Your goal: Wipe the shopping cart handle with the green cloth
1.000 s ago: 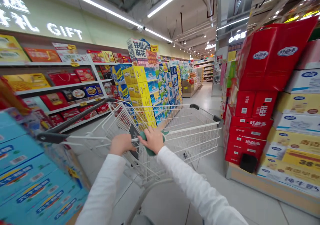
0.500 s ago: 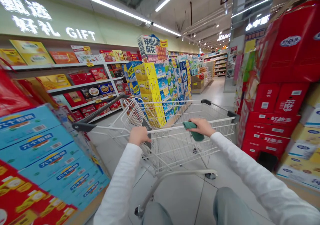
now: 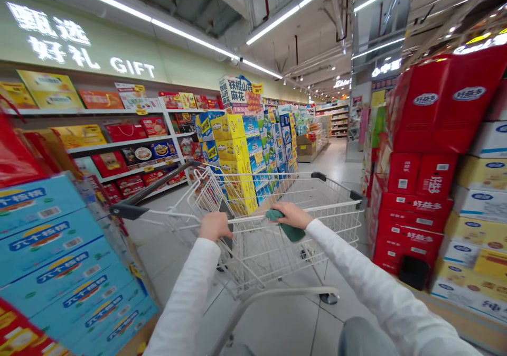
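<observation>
Green cloth (image 3: 288,231) lies bunched under my right hand (image 3: 292,214), which closes over it and presses it onto the top wire of the cart (image 3: 340,206), about midway along the near side rim; part of the cloth hangs down inside the basket. My left hand (image 3: 215,225) is curled shut around the same rim further left, beside a dark flap (image 3: 225,221) in the basket's end. The cart stands side-on to me, its grey handle (image 3: 152,193) pointing away to the left, its wheels on the pale tiled floor (image 3: 277,319). Blue boxes (image 3: 59,250) are stacked close by my left arm. Red cartons (image 3: 415,187) are piled on my right, just beyond the cart's far end. Beyond the cart, shelves (image 3: 119,144) of gift packs run under a lit GIFT sign (image 3: 132,67), with a tower of yellow and blue boxes (image 3: 237,150) near them.
</observation>
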Motion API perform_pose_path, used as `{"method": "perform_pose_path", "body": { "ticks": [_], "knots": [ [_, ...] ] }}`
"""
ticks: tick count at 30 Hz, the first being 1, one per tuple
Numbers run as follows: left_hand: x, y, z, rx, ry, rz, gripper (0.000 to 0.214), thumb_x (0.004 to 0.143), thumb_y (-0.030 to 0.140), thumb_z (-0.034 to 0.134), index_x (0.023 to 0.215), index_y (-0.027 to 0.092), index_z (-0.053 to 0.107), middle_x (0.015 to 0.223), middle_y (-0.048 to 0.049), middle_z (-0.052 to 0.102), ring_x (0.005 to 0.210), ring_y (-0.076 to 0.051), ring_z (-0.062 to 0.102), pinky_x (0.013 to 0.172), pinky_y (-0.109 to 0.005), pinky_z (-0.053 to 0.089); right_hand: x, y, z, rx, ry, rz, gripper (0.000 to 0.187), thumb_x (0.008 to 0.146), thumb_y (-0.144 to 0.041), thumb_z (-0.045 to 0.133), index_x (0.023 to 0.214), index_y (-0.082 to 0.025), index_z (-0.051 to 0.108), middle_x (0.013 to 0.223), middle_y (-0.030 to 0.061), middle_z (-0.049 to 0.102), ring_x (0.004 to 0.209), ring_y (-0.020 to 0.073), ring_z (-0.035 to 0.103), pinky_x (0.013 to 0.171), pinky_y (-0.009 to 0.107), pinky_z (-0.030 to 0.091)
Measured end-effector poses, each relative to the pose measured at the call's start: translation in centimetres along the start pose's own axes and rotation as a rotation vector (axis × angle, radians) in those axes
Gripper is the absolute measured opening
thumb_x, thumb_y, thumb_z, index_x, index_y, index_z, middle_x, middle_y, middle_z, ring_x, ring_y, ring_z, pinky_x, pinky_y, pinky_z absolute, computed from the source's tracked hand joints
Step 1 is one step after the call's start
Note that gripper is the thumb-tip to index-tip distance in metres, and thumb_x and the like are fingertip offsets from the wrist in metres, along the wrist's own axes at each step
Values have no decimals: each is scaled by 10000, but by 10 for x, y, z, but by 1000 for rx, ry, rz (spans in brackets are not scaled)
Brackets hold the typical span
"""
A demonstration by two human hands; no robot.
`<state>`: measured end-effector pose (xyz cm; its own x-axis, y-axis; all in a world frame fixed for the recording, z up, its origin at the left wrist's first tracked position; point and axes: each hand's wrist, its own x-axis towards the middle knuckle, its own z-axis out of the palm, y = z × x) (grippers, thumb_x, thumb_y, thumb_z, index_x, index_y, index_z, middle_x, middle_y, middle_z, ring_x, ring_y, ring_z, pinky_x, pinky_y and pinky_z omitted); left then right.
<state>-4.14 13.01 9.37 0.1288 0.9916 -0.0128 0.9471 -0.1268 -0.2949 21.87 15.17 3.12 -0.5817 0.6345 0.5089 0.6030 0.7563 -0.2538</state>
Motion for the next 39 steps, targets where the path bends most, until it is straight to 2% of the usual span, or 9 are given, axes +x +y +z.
{"method": "perform_pose_path", "body": {
  "ticks": [6,10,15,18,21,30,35,37,39],
  "knots": [
    [-2,2,3,-32,34,10,458,550,474,717,891,169,689,944,-150,706,928,-292,652,785,-346,498,50,-68,44,103,173,-120,251,817,-253,573,1060,-191,566,1025,71,617,964,192,567,820,300,426],
    [-2,-1,5,-58,26,27,398,552,457,711,844,187,694,939,-144,707,918,-282,655,771,-338,498,64,-80,60,301,312,-45,392,767,-204,562,1155,-247,536,1139,41,607,1025,189,564,879,322,425],
    [-1,-2,4,-28,27,23,522,541,486,714,930,140,683,948,-184,697,914,-309,652,769,-369,499,50,-52,29,920,845,125,90,744,-213,507,798,-224,579,809,-1,624,819,161,588,808,307,455],
    [-1,0,3,-26,24,19,526,546,483,713,946,142,680,954,-182,696,925,-311,649,774,-369,498,39,-41,7,1243,815,154,83,722,-301,561,747,-226,535,708,-23,578,672,138,554,634,257,458],
    [-2,0,2,-30,18,14,522,545,489,714,938,147,684,953,-179,696,931,-311,647,774,-368,497,32,-41,-4,1344,727,175,213,717,-420,595,716,-220,521,651,-32,537,557,108,490,496,220,396],
    [-8,5,1,-15,40,2,530,559,496,709,951,141,684,962,-173,696,932,-313,646,790,-363,499,32,-51,1,1177,743,232,255,750,-459,592,806,-215,545,704,-25,576,590,118,512,571,247,441],
    [-11,8,3,-18,46,8,546,556,504,711,961,139,684,955,-177,696,940,-319,643,803,-364,498,53,-63,3,698,888,233,257,841,-455,485,843,-208,555,811,19,597,797,166,552,772,300,455],
    [-11,8,3,-17,49,9,535,555,498,712,952,140,688,953,-181,695,942,-319,643,803,-359,497,63,-75,14,448,791,185,238,872,-421,459,916,-215,571,904,38,600,876,180,545,816,310,435],
    [-11,7,4,-20,54,16,489,568,468,705,941,153,693,948,-174,697,936,-311,646,797,-350,497,67,-89,31,181,520,95,224,879,-383,467,995,-227,577,963,52,593,891,192,542,793,311,426]
  ]
}}
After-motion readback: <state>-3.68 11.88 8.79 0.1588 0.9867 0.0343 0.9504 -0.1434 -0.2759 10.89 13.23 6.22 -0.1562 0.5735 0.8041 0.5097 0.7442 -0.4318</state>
